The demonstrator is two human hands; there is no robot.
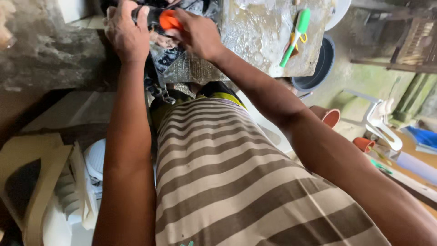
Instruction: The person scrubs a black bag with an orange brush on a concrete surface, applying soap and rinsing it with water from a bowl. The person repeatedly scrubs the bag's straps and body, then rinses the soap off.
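Striped shirt point(227, 182) nearest the camera, brown and cream bands. Both forearms stretched away over it toward a wet stone slab point(264, 36). Left hand point(126, 32) clenched over a black cylindrical object point(148, 16) at the slab's near-left corner — fingers wrapped across its top. Right hand point(198, 34) gripping the same object's orange end piece point(169, 20), thumb side pressed against it. Dark crumpled material point(166, 57) just beneath both hands. Farther right on the slab, near its right edge — a green-handled tool point(295, 36), lying untouched. Beyond that edge, a dark basin point(321, 64).
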